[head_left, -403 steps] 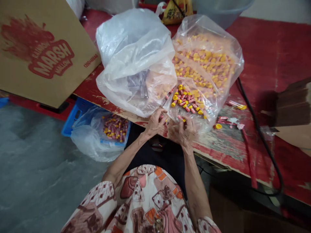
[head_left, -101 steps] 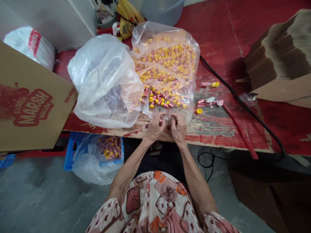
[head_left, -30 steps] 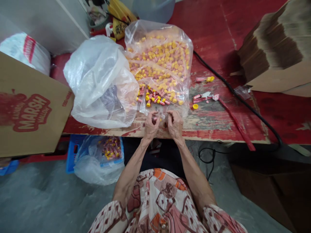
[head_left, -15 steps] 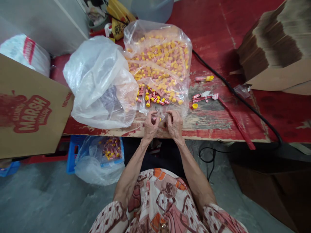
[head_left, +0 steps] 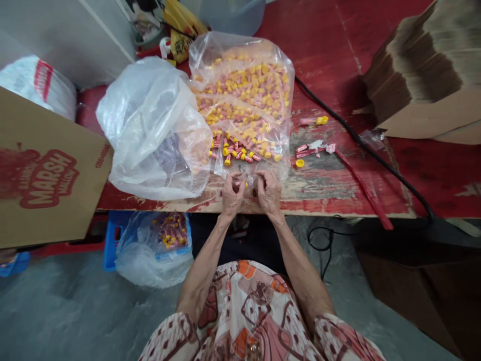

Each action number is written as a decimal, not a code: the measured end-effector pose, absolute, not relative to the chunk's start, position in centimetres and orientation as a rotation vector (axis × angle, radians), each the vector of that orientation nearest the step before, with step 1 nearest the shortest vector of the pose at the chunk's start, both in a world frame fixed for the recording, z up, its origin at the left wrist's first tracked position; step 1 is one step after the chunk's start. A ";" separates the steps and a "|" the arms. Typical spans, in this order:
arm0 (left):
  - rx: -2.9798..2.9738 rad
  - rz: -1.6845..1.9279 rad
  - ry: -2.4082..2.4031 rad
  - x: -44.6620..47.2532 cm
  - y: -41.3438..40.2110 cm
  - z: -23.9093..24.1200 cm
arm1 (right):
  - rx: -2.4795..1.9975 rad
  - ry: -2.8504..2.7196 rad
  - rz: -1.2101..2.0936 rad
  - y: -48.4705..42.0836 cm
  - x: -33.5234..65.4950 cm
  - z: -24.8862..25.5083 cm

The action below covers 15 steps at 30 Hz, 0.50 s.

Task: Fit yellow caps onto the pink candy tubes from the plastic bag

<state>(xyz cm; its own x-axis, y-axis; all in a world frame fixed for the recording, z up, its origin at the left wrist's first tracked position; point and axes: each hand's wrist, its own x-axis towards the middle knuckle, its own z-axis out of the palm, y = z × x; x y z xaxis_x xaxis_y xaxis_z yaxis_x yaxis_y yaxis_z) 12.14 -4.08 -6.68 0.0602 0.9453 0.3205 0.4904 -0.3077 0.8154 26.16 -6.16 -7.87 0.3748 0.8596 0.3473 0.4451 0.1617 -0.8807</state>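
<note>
My left hand (head_left: 232, 193) and my right hand (head_left: 269, 190) rest side by side at the near edge of the red table (head_left: 330, 190). Both are curled, with fingertips pinched on a small clear plastic packet (head_left: 248, 179) holding pink pieces. Right behind them lies a clear bag (head_left: 248, 95) full of small pink tubes with yellow caps, and some spill out at its mouth (head_left: 238, 150). To its left sits a puffed-up white plastic bag (head_left: 154, 130) with clear wrappers inside.
A "MARSH" cardboard box (head_left: 48, 170) stands at left. Below the table, a blue crate (head_left: 112, 235) holds a bag of filled packets (head_left: 171, 233). A black cable (head_left: 361, 145), a red strip (head_left: 361, 188), loose tubes and a yellow cap (head_left: 299, 163) lie at right. Stacked cardboard (head_left: 424, 80) sits far right.
Both hands stay at the table edge working the small packet; the fingers shift slightly. The view has drifted a little.
</note>
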 end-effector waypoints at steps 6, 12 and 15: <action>1.813 1.193 1.439 12.3 -4.2 -6.7 | -1.460 -1.247 0.455 -6.2 26.1 -7.9; 1.796 1.170 1.431 12.3 -4.2 -6.5 | -1.447 -1.234 0.458 -6.1 26.0 -7.8; 1.783 1.182 1.427 12.3 -4.2 -6.5 | -1.443 -1.233 0.452 -6.1 26.0 -7.9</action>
